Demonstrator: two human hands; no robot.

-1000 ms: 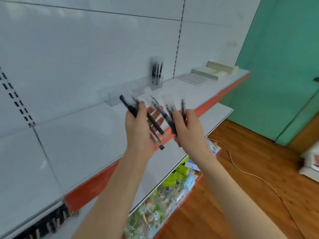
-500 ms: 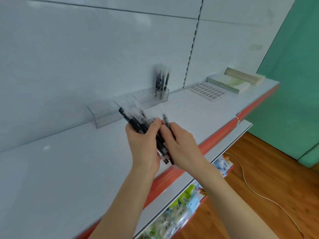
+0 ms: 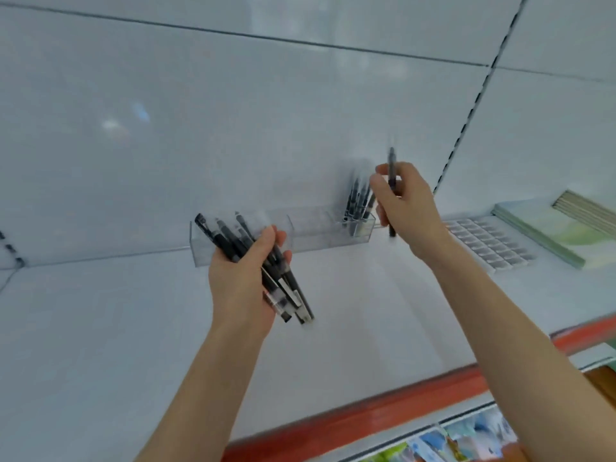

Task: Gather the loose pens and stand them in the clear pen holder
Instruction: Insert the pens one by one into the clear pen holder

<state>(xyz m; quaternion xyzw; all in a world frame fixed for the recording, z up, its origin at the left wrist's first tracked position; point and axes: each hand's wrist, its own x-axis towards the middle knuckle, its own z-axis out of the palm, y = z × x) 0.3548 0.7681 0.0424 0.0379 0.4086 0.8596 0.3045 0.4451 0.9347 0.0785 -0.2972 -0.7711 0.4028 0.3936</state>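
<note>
Two hands are seen raised over one white shelf (image 3: 333,345), both forearms bare and stretched forward. One bundle of black pens (image 3: 300,303) is gripped in the left hand (image 3: 246,285), whose fingers are curled round its middle; perhaps five or six pens are counted there, though blur and overlap prevent a firm number. The bundle is held slanted, its upper ends pointing up and left, in front of the left end of the one clear pen holder (image 3: 313,231), which is set against the back panel. One single pen (image 3: 391,161) is pinched upright between the thumb and fingers of the right hand (image 3: 408,208), held high just right of the holder's right-end compartment. In that compartment a cluster of standing pens (image 3: 356,198) is seen. Further right, one gridded tray (image 3: 483,241) and one stack of notebooks (image 3: 560,231) are laid on the shelf.
</note>
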